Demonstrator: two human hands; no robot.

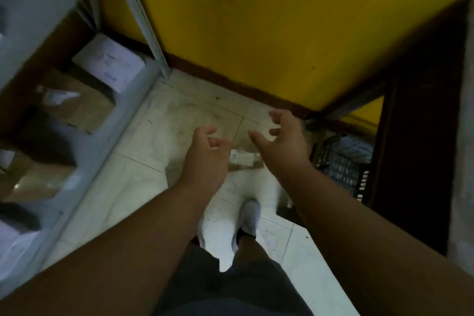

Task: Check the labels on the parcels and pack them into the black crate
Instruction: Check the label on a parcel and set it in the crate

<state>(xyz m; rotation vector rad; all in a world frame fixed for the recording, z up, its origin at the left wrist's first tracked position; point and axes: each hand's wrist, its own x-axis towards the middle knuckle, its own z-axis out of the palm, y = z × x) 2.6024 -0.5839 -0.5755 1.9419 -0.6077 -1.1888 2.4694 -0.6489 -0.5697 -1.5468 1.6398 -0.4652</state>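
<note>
A small brown parcel (245,160) with a white label lies on the tiled floor, seen between my two hands. My left hand (205,159) hovers over its left end, fingers curled and apart, holding nothing. My right hand (284,141) hovers over its right end, fingers spread and empty. The black crate (341,164) stands on the floor to the right, under a dark table, with pale packets inside it. The view is blurred.
A white metal shelf rack (84,136) on the left holds brown cardboard boxes (77,105) and a white labelled box (109,61). A yellow wall (256,20) rises ahead. My foot in a white shoe (248,218) stands just behind the parcel.
</note>
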